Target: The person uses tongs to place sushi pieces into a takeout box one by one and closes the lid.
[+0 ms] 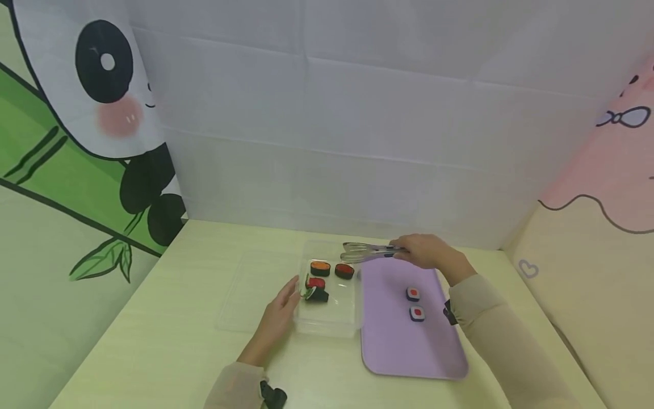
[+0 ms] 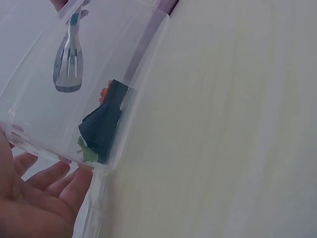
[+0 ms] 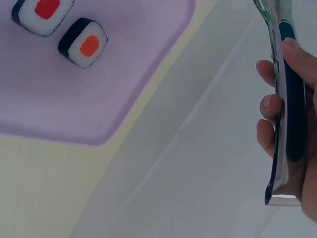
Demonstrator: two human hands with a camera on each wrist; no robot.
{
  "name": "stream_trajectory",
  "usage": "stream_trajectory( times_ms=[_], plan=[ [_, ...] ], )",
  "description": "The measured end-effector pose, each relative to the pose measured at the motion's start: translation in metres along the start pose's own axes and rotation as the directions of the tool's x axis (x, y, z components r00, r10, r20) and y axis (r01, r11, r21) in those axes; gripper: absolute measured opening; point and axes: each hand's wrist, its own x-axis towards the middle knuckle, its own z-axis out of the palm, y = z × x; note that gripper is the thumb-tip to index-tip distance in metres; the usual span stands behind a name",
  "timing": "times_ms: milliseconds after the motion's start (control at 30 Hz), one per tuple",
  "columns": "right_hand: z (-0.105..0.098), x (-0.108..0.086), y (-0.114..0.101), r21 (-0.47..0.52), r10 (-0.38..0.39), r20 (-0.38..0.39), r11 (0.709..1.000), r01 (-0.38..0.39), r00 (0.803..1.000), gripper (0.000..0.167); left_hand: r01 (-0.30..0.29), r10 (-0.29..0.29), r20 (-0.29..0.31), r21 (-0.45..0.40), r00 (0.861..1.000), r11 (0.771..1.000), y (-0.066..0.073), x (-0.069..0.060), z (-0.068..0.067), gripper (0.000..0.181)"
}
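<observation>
My right hand (image 1: pixel 423 250) grips the metal tongs (image 1: pixel 365 252), fingers and thumb wrapped about the dark-inlaid handle (image 3: pixel 294 106). The tongs' slotted ends hang over the far right part of a clear plastic container (image 1: pixel 334 325), with nothing seen between them. My left hand (image 1: pixel 278 311) rests against the container's left side, its fingertips (image 2: pixel 81 177) touching the outer wall. Inside the container lie an orange-topped sushi (image 1: pixel 320 268), a red-topped sushi (image 1: pixel 344 271), a red piece (image 1: pixel 315 283) with some green and a dark cone-shaped hand roll (image 1: pixel 318 295).
Right of the container lies a purple tray (image 1: pixel 393 358) carrying two sushi rolls, one with an orange centre (image 1: pixel 413 293) and one with a red centre (image 1: pixel 417 313). A clear lid (image 1: pixel 242 295) lies flat at the left. White cloth (image 1: pixel 357 187) stands behind the table.
</observation>
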Motion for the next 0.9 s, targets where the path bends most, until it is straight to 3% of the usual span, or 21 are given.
stream_trajectory(
  times_ms=[300, 600, 900],
  plan=[
    [-0.005, -0.055, 0.024, 0.046, -0.016, -0.107, 0.999, 0.021, 0.994, 0.037, -0.001, 0.001, 0.010, 0.001, 1.000, 1.000, 0.002, -0.002, -0.001, 0.050],
    [0.021, -0.112, 0.060, 0.132, 0.078, -0.051, 0.989, -0.071, 0.996, 0.041, 0.012, -0.012, 0.012, 0.008, 1.000, 1.000, 0.003, -0.003, -0.001, 0.050],
    [0.050, -0.133, 0.081, 0.177, 0.082, -0.005, 0.981, -0.080, 0.997, 0.041, 0.008, -0.008, 0.000, 0.010, 1.000, 1.000, 0.003, -0.002, 0.000, 0.050]
  ],
)
